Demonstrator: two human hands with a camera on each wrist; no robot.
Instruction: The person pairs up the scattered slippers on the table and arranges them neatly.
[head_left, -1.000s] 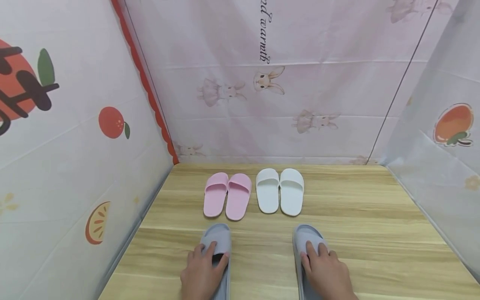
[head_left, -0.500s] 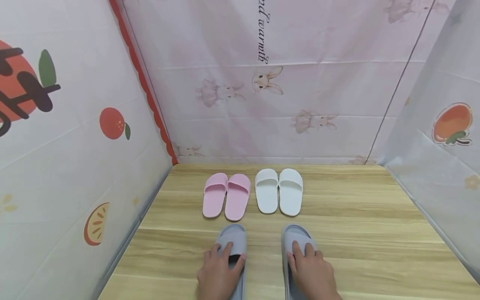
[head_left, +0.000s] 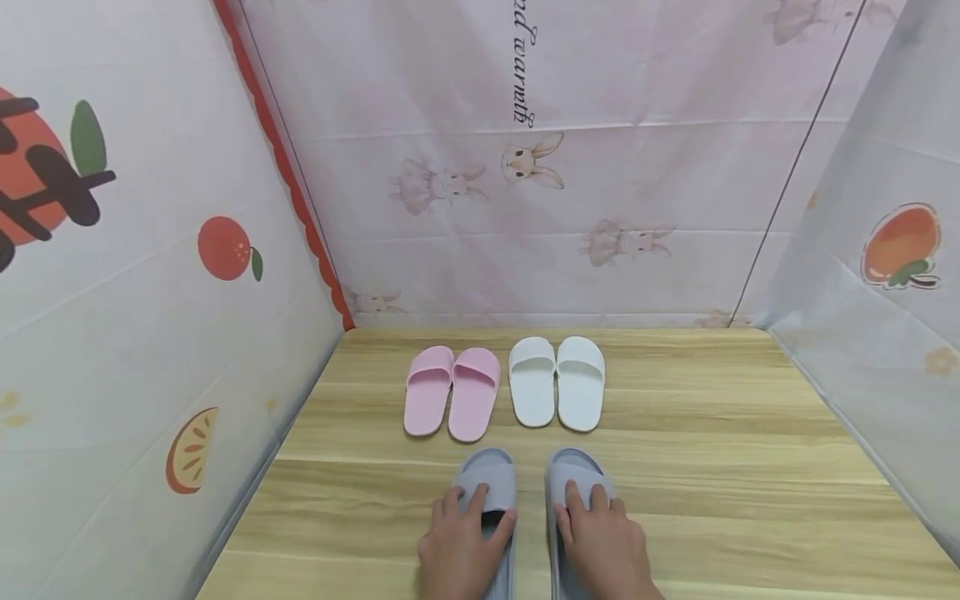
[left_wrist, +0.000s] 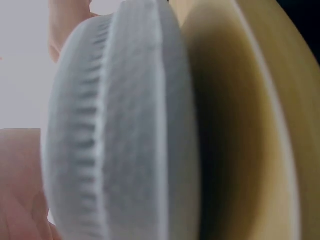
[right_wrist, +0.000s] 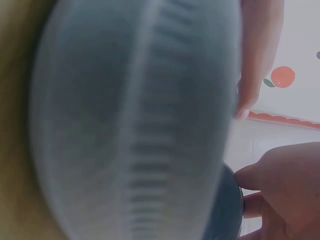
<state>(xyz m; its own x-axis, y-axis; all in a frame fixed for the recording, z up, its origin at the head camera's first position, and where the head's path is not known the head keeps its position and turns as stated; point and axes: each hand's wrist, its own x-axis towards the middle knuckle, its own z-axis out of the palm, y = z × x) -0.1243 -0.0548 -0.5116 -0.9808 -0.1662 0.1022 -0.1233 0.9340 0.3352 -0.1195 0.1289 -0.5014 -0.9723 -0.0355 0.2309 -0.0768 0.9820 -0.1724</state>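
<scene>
In the head view my left hand [head_left: 465,550] grips a grey slide slipper [head_left: 487,477], its fingers over the strap and its thumb at the strap's rear edge. My right hand [head_left: 603,546] holds the matching grey slipper [head_left: 576,471] in the same way. Both slippers lie toes forward on the wooden tabletop, side by side with a narrow gap. Close up, the heel end of a grey slipper [left_wrist: 125,125] fills much of the left wrist view. Another grey slipper heel [right_wrist: 130,125] blocks most of the right wrist view. The palms are hidden.
Beyond the grey pair stand a pink pair of slippers [head_left: 452,396] and a white pair of slippers [head_left: 557,385] on the wooden tabletop [head_left: 750,467]. Printed cloth encloses the back and both sides, with a rabbit-patterned back sheet [head_left: 450,275].
Both hands have slid the grey slippers inward, the left one rightward and the right one leftward, so the gap between them has narrowed. The pink and white pairs stay put.
</scene>
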